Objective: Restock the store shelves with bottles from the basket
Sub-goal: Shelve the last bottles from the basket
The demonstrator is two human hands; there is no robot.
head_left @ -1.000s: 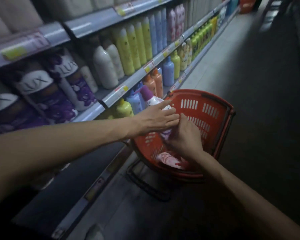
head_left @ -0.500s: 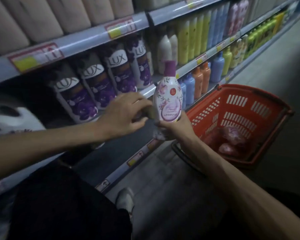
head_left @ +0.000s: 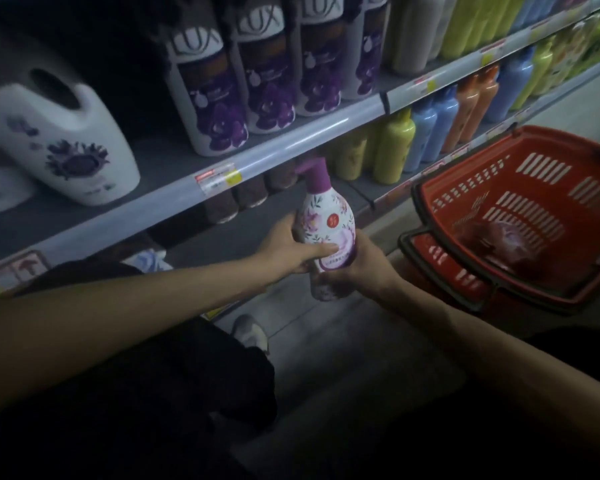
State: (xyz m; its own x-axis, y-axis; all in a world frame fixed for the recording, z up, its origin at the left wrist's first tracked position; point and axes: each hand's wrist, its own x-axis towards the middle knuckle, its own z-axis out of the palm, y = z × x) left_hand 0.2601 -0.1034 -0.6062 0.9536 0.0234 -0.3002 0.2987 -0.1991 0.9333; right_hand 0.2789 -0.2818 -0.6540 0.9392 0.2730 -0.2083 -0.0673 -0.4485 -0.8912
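So both hands have the floral pump bottle [head_left: 327, 226]: the left hand [head_left: 286, 252] wraps round its middle and the right hand [head_left: 366, 268] cups the base, a snug two-handed grip. The bottle's upright, just under the shelf edge [head_left: 291, 148]. Right of the grip sits the red basket [head_left: 482, 157], with another bottle [head_left: 503, 242] lying inside. LUX bottles [head_left: 215, 98] stand above the grip.

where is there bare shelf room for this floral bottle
Bare shelf shows between the white jug and the LUX bottles, and on the lower shelf in front of the brown bottles. Right of there, the yellow bottles stand packed.
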